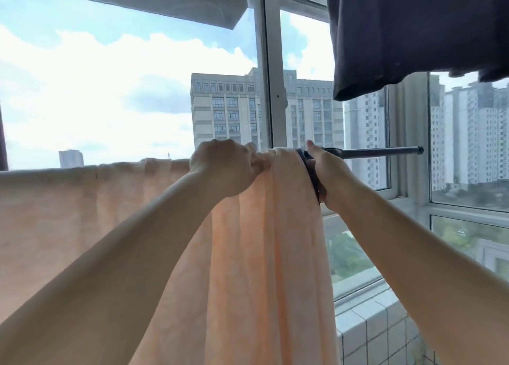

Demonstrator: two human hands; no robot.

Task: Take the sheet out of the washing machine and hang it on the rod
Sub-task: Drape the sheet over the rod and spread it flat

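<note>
Both grips, left hand [223, 169] and right hand [327, 177], pinch soft peach sheet [248, 254] over metal rod [380, 152].

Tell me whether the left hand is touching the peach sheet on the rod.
Touching. The head view shows the left hand with its fingers curled into the bunched top of the sheet where it drapes over the rod.
</note>
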